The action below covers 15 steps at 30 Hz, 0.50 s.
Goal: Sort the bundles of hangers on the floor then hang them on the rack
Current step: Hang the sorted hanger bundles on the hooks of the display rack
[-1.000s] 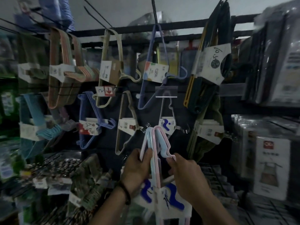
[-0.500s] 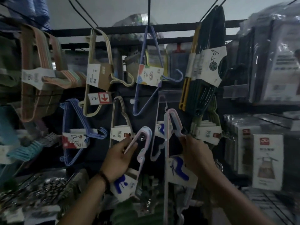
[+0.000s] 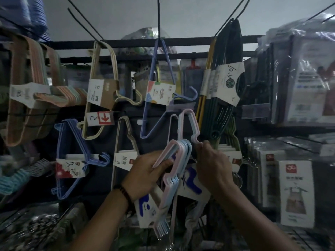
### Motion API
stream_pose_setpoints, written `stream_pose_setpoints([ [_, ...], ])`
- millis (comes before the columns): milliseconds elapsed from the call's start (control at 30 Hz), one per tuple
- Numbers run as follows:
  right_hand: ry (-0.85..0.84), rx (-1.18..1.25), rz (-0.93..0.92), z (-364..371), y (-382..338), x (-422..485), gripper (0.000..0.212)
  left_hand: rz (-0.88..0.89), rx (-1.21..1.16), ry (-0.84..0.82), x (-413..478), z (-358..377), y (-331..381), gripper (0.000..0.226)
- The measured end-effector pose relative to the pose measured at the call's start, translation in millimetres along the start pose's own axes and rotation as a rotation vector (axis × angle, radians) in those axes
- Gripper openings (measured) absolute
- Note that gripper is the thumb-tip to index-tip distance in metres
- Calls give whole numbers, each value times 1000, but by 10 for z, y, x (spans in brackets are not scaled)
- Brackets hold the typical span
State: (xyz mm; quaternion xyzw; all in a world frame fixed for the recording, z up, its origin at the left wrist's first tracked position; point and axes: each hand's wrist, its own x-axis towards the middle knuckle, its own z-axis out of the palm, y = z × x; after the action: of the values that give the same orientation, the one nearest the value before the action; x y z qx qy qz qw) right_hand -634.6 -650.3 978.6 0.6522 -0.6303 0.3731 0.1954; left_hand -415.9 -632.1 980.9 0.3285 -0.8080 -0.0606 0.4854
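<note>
Dim shop shelving fills the view, with a black metal rack [image 3: 181,41] of crossbars across the top and long wire pegs [image 3: 158,19] jutting toward the camera; hanger packs crowd nearly every peg. A striped bundle [image 3: 27,91] hangs at far left, a beige bundle [image 3: 101,91] with a cardboard sleeve beside it, a lilac bundle [image 3: 157,98] at centre, and a dark green bundle [image 3: 224,98] edged with yellow to the right; a blue bundle [image 3: 72,160] sits lower left, and a price tag [image 3: 101,118] with a red arrow hangs under the beige one. Packaged aprons [image 3: 295,192] in plastic stand on the shelves at right. In front of all this the person's two hands are raised close together but not touching; the left hand [image 3: 146,175], a dark bracelet [image 3: 125,192] on its wrist, has its fingers curled round a pastel bundle [image 3: 174,187] of pink and pale blue hangers, tilted, its hooks pointing down; the right hand [image 3: 213,169] pinches the notched shoulder of a second pastel bundle [image 3: 188,124], held higher, its upper corner just below a clear label holder [image 3: 181,106]. Whether that second pack is already on a peg cannot be told; the lilac pack and the green pack flank it closely, and the left hand's pack overlaps its lower part.
</note>
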Motion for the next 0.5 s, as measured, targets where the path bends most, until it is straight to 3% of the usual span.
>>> stream_pose_setpoints([
  [100,2,-3,-32,30,8,-8,27,62,31,9,39,38,61,17],
  [300,-68,95,3,164,-28,86,12,121,133,-6,75,47,-153,29],
  [400,-74,24,-31,350,-41,177,25,31,137,-22,104,61,-230,22],
  [500,-120,72,-21,552,-72,347,14,-90,135,-20,135,86,-260,17],
])
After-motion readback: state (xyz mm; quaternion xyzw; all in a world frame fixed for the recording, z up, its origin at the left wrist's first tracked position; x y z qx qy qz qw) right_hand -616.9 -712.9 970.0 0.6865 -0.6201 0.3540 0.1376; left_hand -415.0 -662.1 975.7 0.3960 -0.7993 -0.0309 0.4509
